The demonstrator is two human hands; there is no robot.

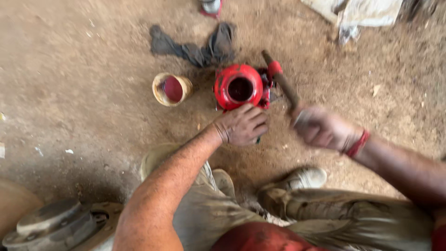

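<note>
Packed brown dirt floor (83, 83) fills the view; all items sit on it. Largest to smallest:

1. Grey metal hub (51, 225), near left corner; well apart from the work.
2. Dark grey rag (195, 46), crumpled on the far side, just beyond the red unit.
3. Red hydraulic jack (239, 88), centre of the scene, upright on the dirt; its round top faces the camera, with a dark opening in the middle.
4. Long handle (281, 81), dark with a red collar, running from the jack's right side toward the near right.
5. Small tan cup (172, 89), just left of the jack, apart from it, holding dark red liquid.

Hand positions: left hand (241, 124) rests on the near edge of the jack, fingers curled together and pressing down on the body; right hand (320, 128) is closed around the near end of the handle; it is motion-blurred, so the exact finger placement cannot be told; a red band sits at the wrist.

Working the handle well, as a judgement: keep the left hand's weight firmly on the body so the base does not rock on loose dirt; hold the handle near its end for leverage; keep knuckles clear of the stroke; keep the cup outside the arc to avoid a spill.
</note>
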